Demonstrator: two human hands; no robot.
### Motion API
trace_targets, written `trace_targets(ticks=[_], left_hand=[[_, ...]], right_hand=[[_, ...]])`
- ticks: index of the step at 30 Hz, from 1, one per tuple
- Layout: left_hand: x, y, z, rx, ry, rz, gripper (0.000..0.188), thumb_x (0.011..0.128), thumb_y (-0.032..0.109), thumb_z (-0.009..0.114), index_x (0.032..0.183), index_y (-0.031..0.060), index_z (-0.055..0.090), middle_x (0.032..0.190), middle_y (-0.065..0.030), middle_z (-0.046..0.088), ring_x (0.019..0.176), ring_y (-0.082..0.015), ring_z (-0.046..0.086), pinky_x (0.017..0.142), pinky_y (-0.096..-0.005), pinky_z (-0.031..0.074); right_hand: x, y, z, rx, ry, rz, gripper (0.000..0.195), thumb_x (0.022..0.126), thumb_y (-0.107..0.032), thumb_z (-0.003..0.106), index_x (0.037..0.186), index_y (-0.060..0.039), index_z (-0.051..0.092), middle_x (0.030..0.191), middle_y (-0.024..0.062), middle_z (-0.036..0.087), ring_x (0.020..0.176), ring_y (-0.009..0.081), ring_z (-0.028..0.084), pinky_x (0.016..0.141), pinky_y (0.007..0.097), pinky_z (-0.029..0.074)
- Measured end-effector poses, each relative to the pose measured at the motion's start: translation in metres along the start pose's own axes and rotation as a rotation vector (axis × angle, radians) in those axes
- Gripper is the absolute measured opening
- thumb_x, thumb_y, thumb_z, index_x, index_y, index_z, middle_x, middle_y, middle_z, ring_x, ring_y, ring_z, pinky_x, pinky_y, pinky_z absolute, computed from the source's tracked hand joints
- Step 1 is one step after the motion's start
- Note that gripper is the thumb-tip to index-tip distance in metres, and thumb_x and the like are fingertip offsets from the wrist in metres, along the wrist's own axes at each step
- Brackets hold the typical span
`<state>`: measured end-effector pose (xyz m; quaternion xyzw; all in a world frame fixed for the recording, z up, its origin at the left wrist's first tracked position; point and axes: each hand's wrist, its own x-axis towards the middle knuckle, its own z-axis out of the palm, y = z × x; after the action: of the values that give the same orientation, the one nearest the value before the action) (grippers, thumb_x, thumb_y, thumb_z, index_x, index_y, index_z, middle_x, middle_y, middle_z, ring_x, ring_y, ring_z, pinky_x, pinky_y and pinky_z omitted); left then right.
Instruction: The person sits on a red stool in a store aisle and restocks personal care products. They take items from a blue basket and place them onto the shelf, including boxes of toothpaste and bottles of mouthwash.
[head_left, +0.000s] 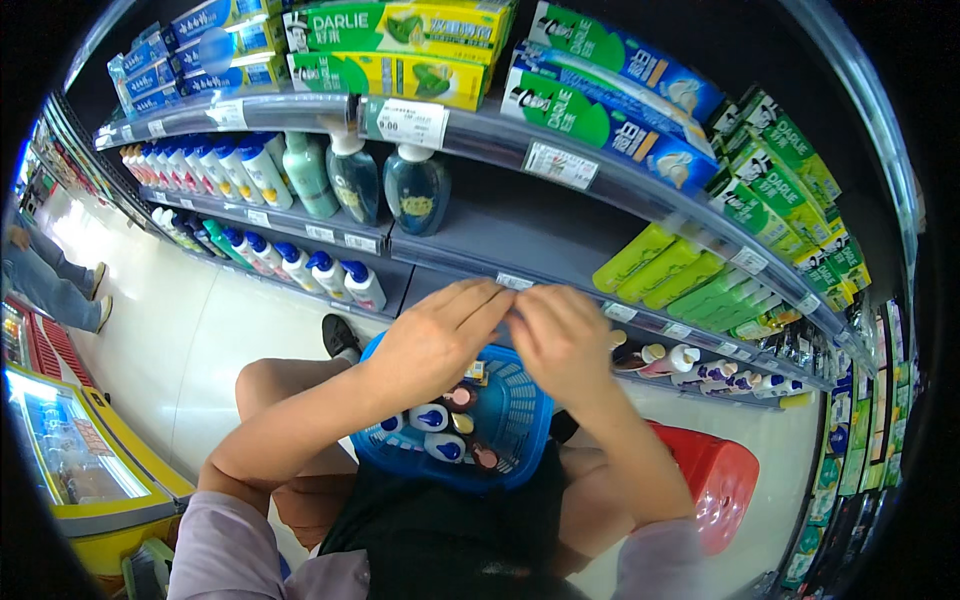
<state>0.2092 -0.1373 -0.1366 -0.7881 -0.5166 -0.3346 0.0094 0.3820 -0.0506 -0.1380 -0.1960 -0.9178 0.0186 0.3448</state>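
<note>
My left hand (439, 337) and my right hand (562, 337) meet fingertip to fingertip in front of the shelf's edge. Just beyond the fingers is a small price label (514, 281) on the edge strip. Whether the fingertips pinch something or touch the label cannot be told, since the fingers hide the spot. Beneath both hands, a blue plastic basket (529, 465) rests between my legs. It contains several pump and capped bottles, among them a white bottle with a blue top (445, 448) and one with a pinkish-brown pump (484, 454).
Large dark bottles (417, 191) and green bottles (646, 259) stand on the middle shelf. Toothpaste boxes (390, 79) fill the shelf above. A red plastic stool (720, 480) is at my right. To the left are a yellow-framed chiller (82, 450) and another person's legs (52, 270).
</note>
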Motion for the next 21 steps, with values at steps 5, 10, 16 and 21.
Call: trace_targets(ticks=[5,10,16,21], left_hand=[[-0.092,-0.070,0.115,0.157,-0.535,-0.262,0.028,0.078,0.011,0.066,0.104,0.0009,0.062,0.098,-0.0144,0.064,0.090,-0.0313,0.064,0.079,-0.0382,0.053],[-0.149,-0.110,0.198,0.233,-0.671,-0.338,0.021,0.076,0.008,0.062,0.096,0.0026,0.066,0.101,-0.0140,0.065,0.096,-0.0285,0.065,0.080,-0.0376,0.055],[-0.167,-0.126,0.238,0.281,-0.850,-0.464,0.025,0.084,0.013,0.057,0.106,0.0044,0.066,0.112,-0.0145,0.064,0.102,-0.0307,0.064,0.088,-0.0409,0.052],[-0.176,-0.130,0.252,0.240,-0.864,-0.554,0.028,0.085,0.014,0.057,0.111,0.0071,0.065,0.116,-0.0134,0.063,0.107,-0.0317,0.063,0.092,-0.0454,0.049]], right_hand=[[-0.091,0.010,0.123,-0.063,-0.482,0.175,0.013,0.077,-0.014,0.064,0.085,-0.0038,0.065,0.083,0.0082,0.063,0.083,0.0253,0.065,0.068,0.0387,0.054],[-0.159,0.018,0.225,0.069,-0.746,0.346,0.016,0.078,-0.012,0.061,0.089,-0.0028,0.067,0.092,0.0134,0.066,0.088,0.0324,0.066,0.074,0.0425,0.056],[-0.181,0.021,0.266,0.020,-0.944,0.394,0.030,0.082,-0.009,0.057,0.110,0.0008,0.061,0.111,0.0154,0.062,0.105,0.0321,0.062,0.089,0.0409,0.052],[-0.181,0.021,0.271,0.013,-0.989,0.392,0.041,0.081,-0.009,0.061,0.120,0.0008,0.056,0.117,0.0152,0.060,0.114,0.0308,0.058,0.095,0.0397,0.049]])
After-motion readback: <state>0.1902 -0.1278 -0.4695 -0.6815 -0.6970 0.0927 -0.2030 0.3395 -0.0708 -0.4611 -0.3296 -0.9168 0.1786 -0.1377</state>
